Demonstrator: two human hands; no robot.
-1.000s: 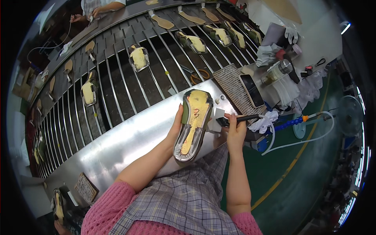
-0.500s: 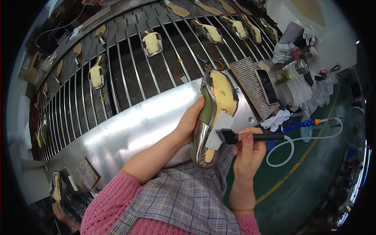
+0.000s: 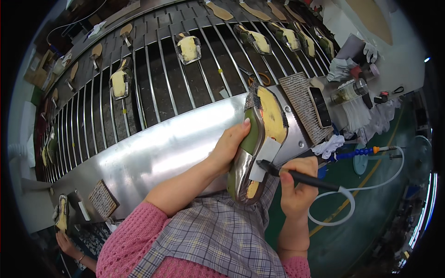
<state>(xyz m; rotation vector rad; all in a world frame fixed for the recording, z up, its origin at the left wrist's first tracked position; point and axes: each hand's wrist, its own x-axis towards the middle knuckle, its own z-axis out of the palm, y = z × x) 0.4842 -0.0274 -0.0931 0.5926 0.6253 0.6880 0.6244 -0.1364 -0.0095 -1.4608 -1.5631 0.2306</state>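
Note:
My left hand (image 3: 230,144) grips the side of an unsoled shoe (image 3: 251,134), its thumb against the green upper. The shoe is bottom up, with a metallic silver toe section pointing toward me and a pale yellow underside (image 3: 271,111). Across the forepart of that underside lies a whitish rectangular patch (image 3: 270,151). In my right hand (image 3: 299,187) is a black-handled brush (image 3: 313,181) with a white hose at its rear end. The brush's dark head meets the patch near its edge.
Metal rollers (image 3: 169,74) carry several more shoes (image 3: 188,48) and, beyond them, tan soles (image 3: 218,10). A shiny metal ledge (image 3: 153,143) runs before me. A corrugated pad (image 3: 303,104), a phone (image 3: 320,106) and a jar (image 3: 348,92) are at right. Another person's hand (image 3: 66,244) holds a shoe (image 3: 62,215) at lower left.
The brush has turned, its handle now slanting down to the right, and its head has shifted slightly down on the patch. My right hand has moved a little lower. The left keeps its grip.

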